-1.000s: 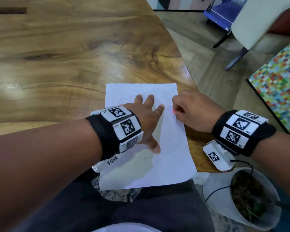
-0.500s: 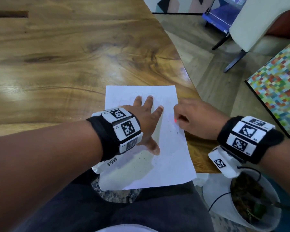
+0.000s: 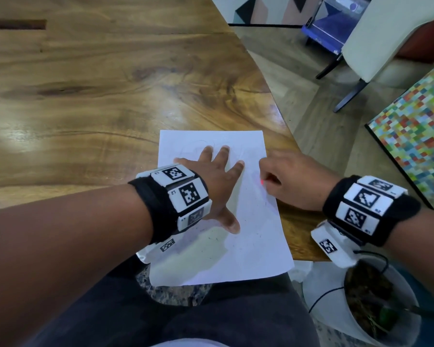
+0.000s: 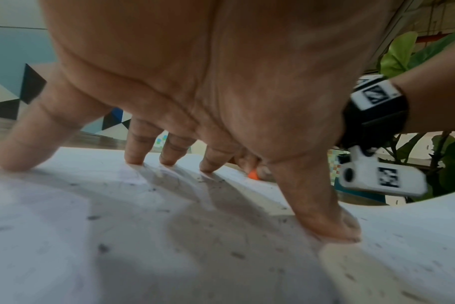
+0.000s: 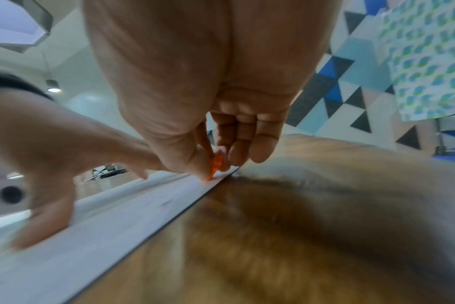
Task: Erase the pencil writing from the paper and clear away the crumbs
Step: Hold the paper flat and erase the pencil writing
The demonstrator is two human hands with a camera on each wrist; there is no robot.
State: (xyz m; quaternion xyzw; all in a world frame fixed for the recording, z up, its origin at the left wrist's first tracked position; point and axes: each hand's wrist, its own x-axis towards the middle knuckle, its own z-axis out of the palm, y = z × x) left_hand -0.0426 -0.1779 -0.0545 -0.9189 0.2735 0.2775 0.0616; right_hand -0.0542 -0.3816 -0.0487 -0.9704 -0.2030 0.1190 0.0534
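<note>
Most of the erasing is looking done but faint pencil lines and crumbs (image 4: 101, 247) are remaining on the paper (image 3: 256, 246), which the left hand (image 3: 217, 181) is pressing flat-fingered at the table's (image 3: 85, 96) near right edge while the right hand (image 3: 290, 182) is pinching an orange eraser (image 5: 216, 164) against its right margin.

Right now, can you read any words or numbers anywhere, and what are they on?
None can be read for sure.
Paper: faint pencil lines near the left hand, too faint to read.
Left wristband: black-and-white square codes with tiny labels beside them, too small to read.
Right wristband: the same codes and tiny labels, too small.
The eraser pinched by the right hand: no print visible.
</note>
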